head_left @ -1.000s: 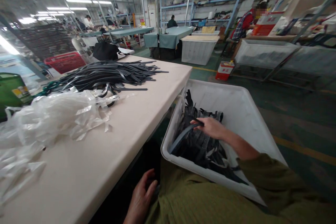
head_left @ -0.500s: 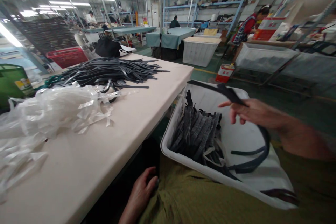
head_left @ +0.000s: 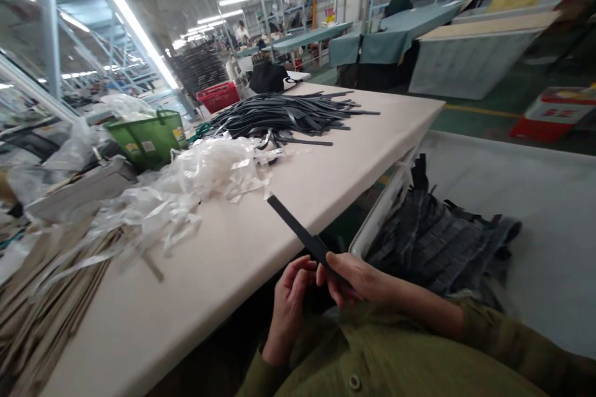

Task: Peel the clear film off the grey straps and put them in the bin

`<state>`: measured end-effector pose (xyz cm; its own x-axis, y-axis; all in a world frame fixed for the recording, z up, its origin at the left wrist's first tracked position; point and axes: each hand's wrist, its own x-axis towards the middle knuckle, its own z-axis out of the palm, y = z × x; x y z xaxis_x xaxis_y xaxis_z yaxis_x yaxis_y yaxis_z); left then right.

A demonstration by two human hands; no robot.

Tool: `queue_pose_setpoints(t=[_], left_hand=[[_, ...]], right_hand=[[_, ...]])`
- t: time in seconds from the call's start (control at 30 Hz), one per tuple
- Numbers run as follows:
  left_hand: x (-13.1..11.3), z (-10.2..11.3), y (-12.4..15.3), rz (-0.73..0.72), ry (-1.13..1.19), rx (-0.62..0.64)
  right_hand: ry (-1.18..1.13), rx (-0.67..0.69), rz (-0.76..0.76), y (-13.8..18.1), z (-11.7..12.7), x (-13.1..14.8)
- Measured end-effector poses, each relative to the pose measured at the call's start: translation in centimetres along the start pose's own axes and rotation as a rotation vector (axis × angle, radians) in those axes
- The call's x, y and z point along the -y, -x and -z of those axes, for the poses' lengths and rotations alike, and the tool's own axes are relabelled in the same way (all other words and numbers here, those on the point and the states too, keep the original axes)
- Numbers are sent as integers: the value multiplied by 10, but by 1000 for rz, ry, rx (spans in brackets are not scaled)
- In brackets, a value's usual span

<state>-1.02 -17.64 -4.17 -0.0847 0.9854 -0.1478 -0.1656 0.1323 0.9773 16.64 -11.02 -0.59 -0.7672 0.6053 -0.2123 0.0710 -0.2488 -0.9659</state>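
A: What fills the view, biggest first?

B: The pale tabletop (head_left: pixel 261 242) runs up and away, bearing a heap of dark strips (head_left: pixel 284 115) at its far end and crumpled clear plastic (head_left: pixel 200 177) nearer. On the right, a white bin (head_left: pixel 535 211) holds more dark strips in a bundle.

A: And the hands?

B: Both meet low, just off the tabletop's near edge. The right hand (head_left: pixel 358 276) pinches one dark strip (head_left: pixel 300 232) at its lower end; the left hand (head_left: pixel 288 294) curls beside it, fingertips touching that same end.

A: How would it handle?

B: Light, thin and probably flexible, so hold close to the worked end.

A: Its direction?

B: Long axis slants up and left, free tip over the tabletop.
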Motion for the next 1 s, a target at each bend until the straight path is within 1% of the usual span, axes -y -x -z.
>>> queue_pose_setpoints(t=[0.1, 0.17, 0.23, 0.3, 0.4, 0.53, 0.63, 0.7, 0.77, 0.83, 0.93, 1.0], left_hand=[[-13, 2, 0, -48, 94, -112], [-17, 3, 1, -59, 142, -186], [-17, 4, 1, -39, 200, -233], [-18, 4, 2, -10, 225, -239], [-18, 5, 1, -2, 208, -198], [-16, 6, -2, -15, 234, -154], [-11, 4, -2, -8, 316, -122], [-8, 2, -3, 5, 408, -108], [-7, 0, -4, 35, 460, -124], [-6, 0, -5, 57, 445, -155], [-5, 5, -7, 3, 422, -242], [-5, 11, -8, -35, 470, -327]], right_hand=[[34, 41, -44, -11, -6, -10], [48, 42, -85, -15, -10, -15], [64, 29, -101, -17, -12, -19], [64, 11, -98, -19, -12, -23], [31, -4, -99, -23, -13, -25], [-28, -19, -146, -27, -18, -15], [-50, -55, -206, -27, -22, -9], [-65, -54, -230, -29, -22, -14], [-84, -34, -231, -33, -21, -26], [-97, -39, -199, -38, -18, -41], [-96, -123, -142, -45, -15, -56], [-81, -183, -142, -47, -13, -59]])
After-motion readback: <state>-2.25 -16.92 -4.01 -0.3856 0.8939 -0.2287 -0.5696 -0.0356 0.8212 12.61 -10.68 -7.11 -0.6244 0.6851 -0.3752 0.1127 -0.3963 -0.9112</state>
